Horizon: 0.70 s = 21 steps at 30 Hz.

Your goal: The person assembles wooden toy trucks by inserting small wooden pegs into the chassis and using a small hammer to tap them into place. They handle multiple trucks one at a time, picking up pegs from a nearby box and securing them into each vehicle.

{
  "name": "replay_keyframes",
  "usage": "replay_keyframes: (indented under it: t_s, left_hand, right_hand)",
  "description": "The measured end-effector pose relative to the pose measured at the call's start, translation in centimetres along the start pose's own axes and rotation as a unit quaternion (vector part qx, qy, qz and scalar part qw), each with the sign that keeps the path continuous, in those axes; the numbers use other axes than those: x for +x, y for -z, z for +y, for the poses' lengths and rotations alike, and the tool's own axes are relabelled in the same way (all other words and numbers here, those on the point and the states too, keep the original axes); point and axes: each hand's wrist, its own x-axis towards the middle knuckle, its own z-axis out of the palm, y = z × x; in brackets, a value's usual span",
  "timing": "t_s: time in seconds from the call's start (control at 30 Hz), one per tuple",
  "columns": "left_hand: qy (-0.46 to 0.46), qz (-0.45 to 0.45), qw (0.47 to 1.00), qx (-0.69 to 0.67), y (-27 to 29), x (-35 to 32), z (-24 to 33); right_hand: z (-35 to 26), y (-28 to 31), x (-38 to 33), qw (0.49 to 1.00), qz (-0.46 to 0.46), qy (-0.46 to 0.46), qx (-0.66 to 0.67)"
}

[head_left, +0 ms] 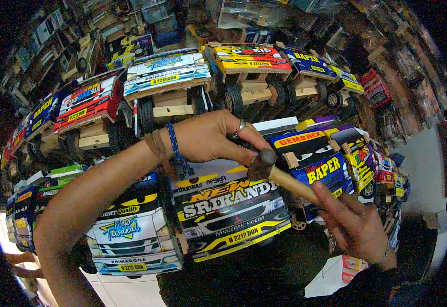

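My right hand (356, 230) is closed round the wooden handle of a hammer (294, 187). The dark hammer head sits right against the fingertips of my left hand (213, 135). That hand reaches over a black, white and yellow toy truck (233, 220), thumb and forefinger pinched together near its upper right corner. Whatever the pinch holds, if anything, is hidden by the hammer head. A ring and a blue braided bracelet show on the left hand and wrist. Just right of the hammer stands a blue toy truck (331, 171) with a red and yellow panel.
A white and blue toy truck (134, 240) stands directly left. Behind runs a row of wooden toy trucks with black wheels, among them a red one (90, 102) and a white one (167, 69). More toys crowd the back. Pale floor tiles (126, 289) show below.
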Motion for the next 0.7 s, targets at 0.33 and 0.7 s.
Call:
replay_keyframes:
  t_s: [0.33, 0.7]
  left_hand:
    - [0.007, 0.003, 0.996, 0.086, -0.4, 0.1, 1.3]
    - [0.152, 0.129, 0.973, 0.113, -0.2, -0.9, 1.6]
  right_hand:
    - [4.1, -2.4, -3.3, 0.95, 0.29, -0.093, 0.074]
    - [14.7, -6.4, -15.3, 0.64, 0.518, -0.279, 0.494]
